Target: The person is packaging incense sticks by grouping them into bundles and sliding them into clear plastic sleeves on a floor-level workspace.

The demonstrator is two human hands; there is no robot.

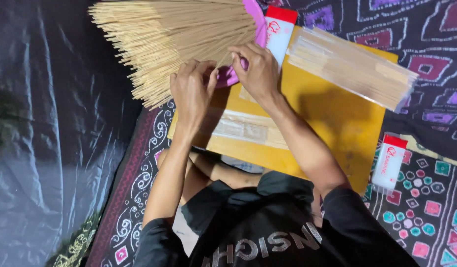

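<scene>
A big fan of thin tan incense sticks (164, 39) lies spread over a pink plate (260, 27) at the top. My left hand (191, 91) and my right hand (258, 69) both pinch the gathered ends of these sticks near the plate's lower rim. Under my forearms lies a yellow wooden board (332, 118). A clear plastic sleeve (241, 127) rests flat on the board just below my hands.
A clear packet filled with sticks (352, 66) lies across the board's far right corner. One white bottle with a red cap (278, 29) stands by the plate, another white bottle with a red cap (389, 160) lies right of the board. Dark plastic sheeting (50, 123) covers the left; patterned cloth (426, 207) lies underneath.
</scene>
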